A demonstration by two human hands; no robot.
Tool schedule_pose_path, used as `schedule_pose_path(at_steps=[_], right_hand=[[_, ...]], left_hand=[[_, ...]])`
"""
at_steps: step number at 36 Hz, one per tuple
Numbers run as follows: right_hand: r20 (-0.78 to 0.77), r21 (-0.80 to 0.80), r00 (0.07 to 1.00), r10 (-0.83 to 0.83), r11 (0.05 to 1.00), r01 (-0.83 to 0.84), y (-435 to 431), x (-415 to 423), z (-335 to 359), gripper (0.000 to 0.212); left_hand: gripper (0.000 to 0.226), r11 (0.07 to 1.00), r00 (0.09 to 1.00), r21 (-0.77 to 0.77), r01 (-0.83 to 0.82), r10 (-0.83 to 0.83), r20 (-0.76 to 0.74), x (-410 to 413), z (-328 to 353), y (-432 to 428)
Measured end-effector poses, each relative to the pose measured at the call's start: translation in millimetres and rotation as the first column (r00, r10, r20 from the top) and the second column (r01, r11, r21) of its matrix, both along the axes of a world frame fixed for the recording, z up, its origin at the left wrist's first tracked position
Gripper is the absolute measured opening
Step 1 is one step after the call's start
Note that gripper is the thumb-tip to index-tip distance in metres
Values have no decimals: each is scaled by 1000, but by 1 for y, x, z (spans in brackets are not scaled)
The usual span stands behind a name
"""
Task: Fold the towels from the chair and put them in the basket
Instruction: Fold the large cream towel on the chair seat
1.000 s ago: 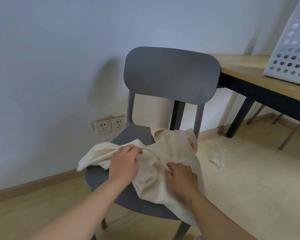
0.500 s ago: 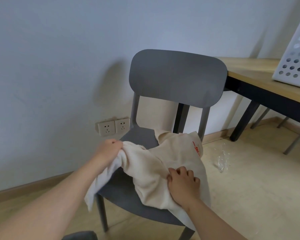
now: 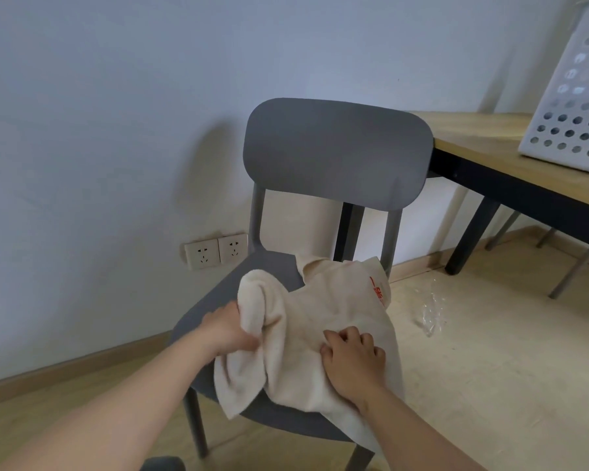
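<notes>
A person's left hand (image 3: 230, 329) is gripping a bunched fold of a cream towel (image 3: 300, 321), which is lying crumpled across the seat of a grey chair (image 3: 337, 151). The right hand (image 3: 352, 358) is pinching the cloth with curled fingers. Far right, a white basket (image 3: 572, 113) is standing on a table (image 3: 483, 144).

You have soft light from three o'clock; the grey plastic chair (image 3: 337, 151) casts a shadow toward nine o'clock; the white perforated basket (image 3: 572, 110) at two o'clock is blurred.

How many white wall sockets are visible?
2. One white wall socket sits low, left of the grey plastic chair; the second adjoins its right side. The chair may hide others.
</notes>
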State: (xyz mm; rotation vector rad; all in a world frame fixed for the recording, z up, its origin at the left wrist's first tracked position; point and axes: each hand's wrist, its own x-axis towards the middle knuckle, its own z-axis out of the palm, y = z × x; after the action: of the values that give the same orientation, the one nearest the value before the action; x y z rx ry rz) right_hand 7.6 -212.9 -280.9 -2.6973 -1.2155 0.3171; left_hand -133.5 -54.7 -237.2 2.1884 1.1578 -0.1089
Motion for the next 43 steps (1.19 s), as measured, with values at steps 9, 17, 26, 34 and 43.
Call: schedule_pose_path(at_steps=[9, 17, 26, 34, 43], right_hand=[[-12, -16, 1000, 7, 1000, -7, -1, 2, 1, 43], [-98, -107, 994, 56, 992, -67, -4, 0, 14, 47], [-277, -128, 961, 2, 991, -39, 8, -4, 33, 46], [-243, -141, 968, 71, 984, -108, 4, -9, 32, 53], [-147, -180, 983, 110, 974, -136, -3, -9, 20, 56]], left_hand=[[13, 817, 724, -506, -275, 523, 451, 1, 41, 17], [32, 712, 412, -701, 38, 628, 660, -31, 99, 20], [40, 658, 330, -749, 75, 692, 642, -44, 120, 26], [86, 855, 695, -510, -96, 424, 580, -31, 43, 5], [81, 979, 980, 66, -195, 197, -32, -28, -6, -13]])
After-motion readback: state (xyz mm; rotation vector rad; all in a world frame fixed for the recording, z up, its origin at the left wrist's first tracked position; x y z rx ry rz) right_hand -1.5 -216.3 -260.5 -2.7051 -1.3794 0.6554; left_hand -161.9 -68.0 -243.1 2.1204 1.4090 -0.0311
